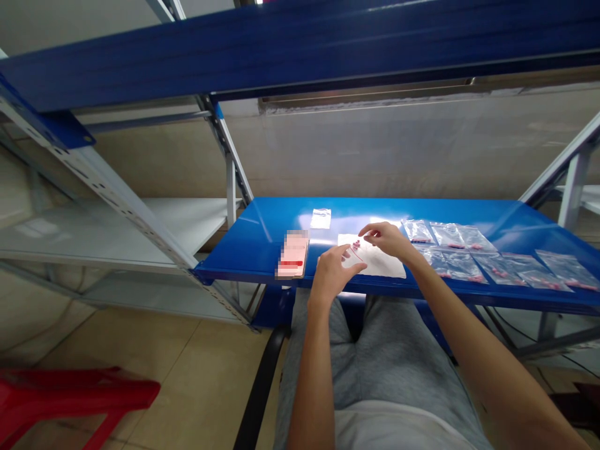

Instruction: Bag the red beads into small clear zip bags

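Note:
Over a white sheet of paper (pixel 387 265) near the front edge of the blue table, my left hand (pixel 332 272) curves its thumb and fingers around a small clear zip bag (pixel 357 255). A red line runs along the bag's mouth, between thumb and forefinger. Just beyond it, several small dark-red pieces (pixel 356 244) lie on the paper; their kind is too small to tell. My right hand (pixel 387 237) is over the paper beside them, its fingers drawn together in a pinch. Whatever is between those fingertips cannot be made out.
Filled clear zip bags (pixel 499 265) with red pieces lie in rows on the right. A flat clear bag (pixel 321 218) is at the back, and a phone (pixel 293 255) lies left of the paper. A blue beam (pixel 300 53) crosses above; a red stool (pixel 70 394) stands lower left.

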Motion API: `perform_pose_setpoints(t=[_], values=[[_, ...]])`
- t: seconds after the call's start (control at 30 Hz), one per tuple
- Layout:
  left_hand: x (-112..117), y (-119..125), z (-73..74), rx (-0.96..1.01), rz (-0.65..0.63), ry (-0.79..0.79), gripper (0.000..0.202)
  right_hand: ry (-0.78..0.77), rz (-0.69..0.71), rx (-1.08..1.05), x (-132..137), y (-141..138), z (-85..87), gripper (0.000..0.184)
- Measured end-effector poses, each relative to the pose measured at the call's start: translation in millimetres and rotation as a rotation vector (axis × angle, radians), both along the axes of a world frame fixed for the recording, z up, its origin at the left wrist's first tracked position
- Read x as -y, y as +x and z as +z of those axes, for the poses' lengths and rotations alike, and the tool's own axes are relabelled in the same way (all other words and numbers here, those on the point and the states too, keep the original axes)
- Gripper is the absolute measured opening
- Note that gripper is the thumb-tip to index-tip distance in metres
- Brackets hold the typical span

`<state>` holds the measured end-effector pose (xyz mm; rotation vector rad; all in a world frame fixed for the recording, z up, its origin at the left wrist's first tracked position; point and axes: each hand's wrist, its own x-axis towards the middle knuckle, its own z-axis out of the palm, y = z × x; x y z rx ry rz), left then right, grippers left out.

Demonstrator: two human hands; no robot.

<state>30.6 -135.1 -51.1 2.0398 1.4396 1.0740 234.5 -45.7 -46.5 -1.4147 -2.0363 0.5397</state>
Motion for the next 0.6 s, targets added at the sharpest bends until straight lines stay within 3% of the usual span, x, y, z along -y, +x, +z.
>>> perform_pose_setpoints(t=[0.23,0.6], values=[[0.2,-1.8,-2.2,-0.028,0.004,0.008,0.044,0.041,-0.039,0.172,-17.5,-15.6,-20.0,0.021],[1.4,-2.7,-2.6,-0.021,0.023,-0.007,0.047,0.092,0.014,0.288,-27.4,-15.4,-22.6,0.013]])
